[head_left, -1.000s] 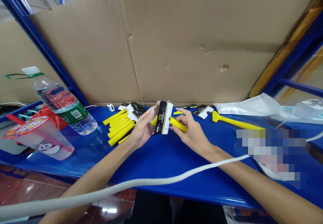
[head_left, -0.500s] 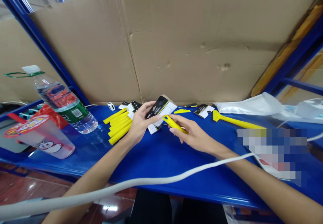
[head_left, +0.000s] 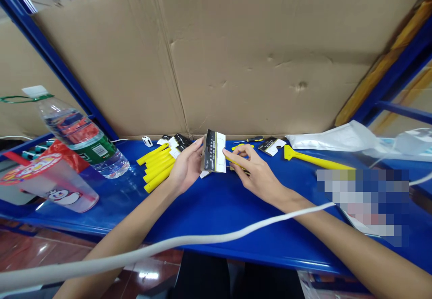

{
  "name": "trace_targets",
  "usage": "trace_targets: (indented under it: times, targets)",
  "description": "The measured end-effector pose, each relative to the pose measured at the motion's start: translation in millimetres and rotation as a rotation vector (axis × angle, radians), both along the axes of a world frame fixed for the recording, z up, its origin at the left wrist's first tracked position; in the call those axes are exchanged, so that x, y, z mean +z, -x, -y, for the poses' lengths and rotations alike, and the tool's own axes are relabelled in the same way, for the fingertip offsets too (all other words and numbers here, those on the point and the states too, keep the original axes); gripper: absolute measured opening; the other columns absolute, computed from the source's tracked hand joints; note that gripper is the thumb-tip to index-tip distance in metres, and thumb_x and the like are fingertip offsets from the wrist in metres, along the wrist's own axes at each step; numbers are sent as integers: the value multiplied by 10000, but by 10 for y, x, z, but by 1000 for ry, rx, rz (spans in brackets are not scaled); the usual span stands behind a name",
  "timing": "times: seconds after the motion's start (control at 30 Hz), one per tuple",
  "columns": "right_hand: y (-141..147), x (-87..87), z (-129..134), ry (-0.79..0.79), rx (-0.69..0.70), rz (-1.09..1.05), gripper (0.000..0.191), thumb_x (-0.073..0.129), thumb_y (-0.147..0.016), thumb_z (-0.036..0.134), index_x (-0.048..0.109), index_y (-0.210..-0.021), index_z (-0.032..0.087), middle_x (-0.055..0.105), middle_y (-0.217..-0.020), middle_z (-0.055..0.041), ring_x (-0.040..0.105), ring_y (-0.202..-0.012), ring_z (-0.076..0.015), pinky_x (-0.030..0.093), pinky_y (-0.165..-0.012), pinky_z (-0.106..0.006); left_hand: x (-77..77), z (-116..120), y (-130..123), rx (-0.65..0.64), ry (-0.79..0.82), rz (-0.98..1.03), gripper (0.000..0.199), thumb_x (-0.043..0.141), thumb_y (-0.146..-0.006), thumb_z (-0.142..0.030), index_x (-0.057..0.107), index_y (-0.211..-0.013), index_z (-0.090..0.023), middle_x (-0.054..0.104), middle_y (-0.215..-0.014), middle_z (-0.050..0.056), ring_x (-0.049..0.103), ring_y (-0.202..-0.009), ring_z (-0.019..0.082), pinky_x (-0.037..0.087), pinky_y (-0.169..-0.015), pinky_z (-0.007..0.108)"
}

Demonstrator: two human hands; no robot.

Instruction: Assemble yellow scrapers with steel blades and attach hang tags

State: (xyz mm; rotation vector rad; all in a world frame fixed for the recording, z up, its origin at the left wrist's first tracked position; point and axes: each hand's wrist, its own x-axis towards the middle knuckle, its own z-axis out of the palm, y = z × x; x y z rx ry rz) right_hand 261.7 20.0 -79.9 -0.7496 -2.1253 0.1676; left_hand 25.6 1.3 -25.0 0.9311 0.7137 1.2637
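Observation:
My left hand (head_left: 186,169) holds a folded black-and-white packaging card (head_left: 216,153), its fingers partly behind the card. The printed face is turned toward me. My right hand (head_left: 255,172) is closed around a yellow handle (head_left: 240,166), mostly hidden by the fingers, and its fingertips meet the card's right edge. Left of my left hand, several yellow handles (head_left: 158,175) lie side by side on the blue table (head_left: 216,218). Behind them are more black-and-white cards (head_left: 180,142). Another yellow piece (head_left: 243,146) lies flat behind my right hand, partly covered.
A screwdriver (head_left: 255,139) and another card (head_left: 271,146) lie at the back. Right of them are a long yellow scraper (head_left: 317,158) and a white plastic bag (head_left: 324,140). A water bottle (head_left: 91,141) and a plastic cup (head_left: 64,184) stand left. A white cable (head_left: 202,239) crosses in front.
The card has turned from slanted to upright, with its black panel now at the left. The right hand's yellow handle has swung lower and is more hidden behind the fingers.

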Motion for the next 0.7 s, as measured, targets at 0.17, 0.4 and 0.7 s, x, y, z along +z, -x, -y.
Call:
trace_targets:
  times: [0.17,0.4,0.7]
  targets:
    - [-20,40,5,-21,-56,85,483,492,-1148,195,659,-1578,338,668,-1357,-131,739,-1010,-239,687,-816,-417,-29,-16,-6,8,-73,-74,575,904,-915,-540,796,-1374,-212,832,-1305,134,781,-1202,349,638,-1013,458]
    - [46,114,96,380,116,-89,594,794,-1005,357,570,-1546,261,757,-1305,-113,782,-1134,-284,716,-932,-477,-69,-230,243,111,-166,-256,476,1027,-750,-233,859,-1186,-141,868,-1151,133,811,-1003,252,624,-896,327]
    - [-164,129,-164,183,-39,289,241,623,-1139,355,706,-1296,192,794,-1350,-141,760,-1263,-293,602,-1123,-488,437,-580,1050,30,-206,-453,383,1057,-703,-276,891,-1037,-188,867,-974,101,791,-797,198,643,-739,272]
